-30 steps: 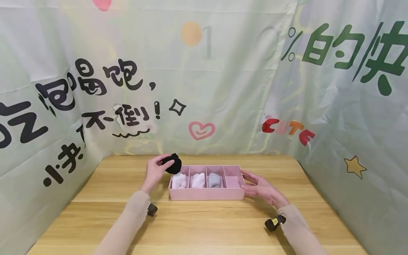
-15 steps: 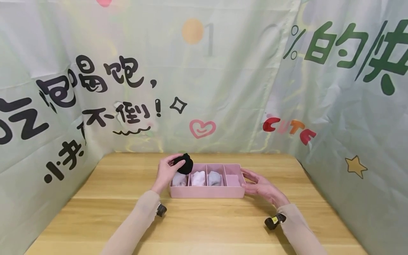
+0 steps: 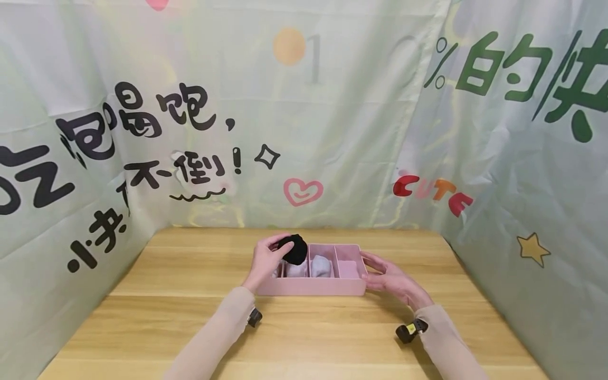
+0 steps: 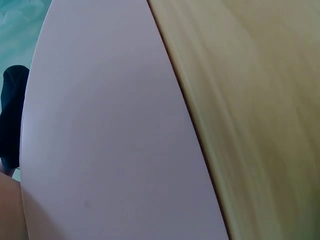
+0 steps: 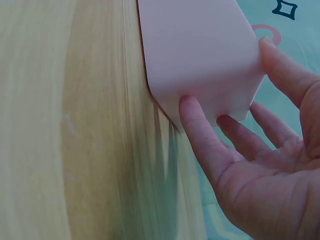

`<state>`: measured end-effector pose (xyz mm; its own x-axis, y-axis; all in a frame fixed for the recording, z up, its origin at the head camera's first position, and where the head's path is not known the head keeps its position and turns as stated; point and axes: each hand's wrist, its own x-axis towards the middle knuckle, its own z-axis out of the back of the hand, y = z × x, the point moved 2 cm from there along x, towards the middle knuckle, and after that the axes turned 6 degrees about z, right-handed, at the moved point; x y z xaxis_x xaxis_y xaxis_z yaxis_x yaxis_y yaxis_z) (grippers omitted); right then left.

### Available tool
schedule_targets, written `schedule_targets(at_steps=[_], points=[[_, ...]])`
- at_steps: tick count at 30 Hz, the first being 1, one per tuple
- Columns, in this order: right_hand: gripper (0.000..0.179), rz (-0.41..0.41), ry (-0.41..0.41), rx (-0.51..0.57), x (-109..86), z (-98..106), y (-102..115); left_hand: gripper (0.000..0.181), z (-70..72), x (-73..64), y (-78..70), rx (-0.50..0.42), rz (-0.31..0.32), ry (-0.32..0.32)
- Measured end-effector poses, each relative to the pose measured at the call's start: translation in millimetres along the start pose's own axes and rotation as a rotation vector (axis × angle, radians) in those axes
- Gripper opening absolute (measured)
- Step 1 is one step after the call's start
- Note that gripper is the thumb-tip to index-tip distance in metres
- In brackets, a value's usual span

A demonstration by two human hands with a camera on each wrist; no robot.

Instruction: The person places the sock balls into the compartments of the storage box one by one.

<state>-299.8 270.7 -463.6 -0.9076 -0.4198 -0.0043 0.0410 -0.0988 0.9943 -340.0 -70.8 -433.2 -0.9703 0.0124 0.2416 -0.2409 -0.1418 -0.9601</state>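
Observation:
In the head view, my left hand [image 3: 267, 259] pinches a balled-up black sock [image 3: 293, 249] above the left part of a pink divided box [image 3: 309, 287]. Thumb and fingers hold the sock's left side. Below it, a pale rolled sock [image 3: 297, 270] is partly covered, and another farther left is mostly hidden by the hand. A grey rolled sock [image 3: 321, 266] sits in the third compartment; the rightmost one [image 3: 347, 268] holds no sock. My right hand [image 3: 390, 277] touches the box's right end, its fingers spread against the end wall [image 5: 210, 102] in the right wrist view.
The box stands on a wooden table [image 3: 313, 338]. Printed fabric [image 3: 332, 132] hangs around the back and both sides of the table. Each wrist carries a small black camera, such as the right one [image 3: 410, 331].
My left hand has carried the black sock rightward, from beside the box's left end to over its second compartment. My right hand stays at the right end.

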Motion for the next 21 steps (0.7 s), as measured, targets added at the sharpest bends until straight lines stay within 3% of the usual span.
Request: schedule_targets(at_steps=[13,21], points=[[0.077,-0.001,-0.007,-0.011,-0.9,-0.8,3.2,0.029,-30.0,-1.5,-5.7,-0.019,-0.072,0.053],[0.079,0.014,-0.001,0.023,-1.6,0.0,2.1,0.027,-40.8,-1.8,-2.4,-0.013,-0.055,0.063]])
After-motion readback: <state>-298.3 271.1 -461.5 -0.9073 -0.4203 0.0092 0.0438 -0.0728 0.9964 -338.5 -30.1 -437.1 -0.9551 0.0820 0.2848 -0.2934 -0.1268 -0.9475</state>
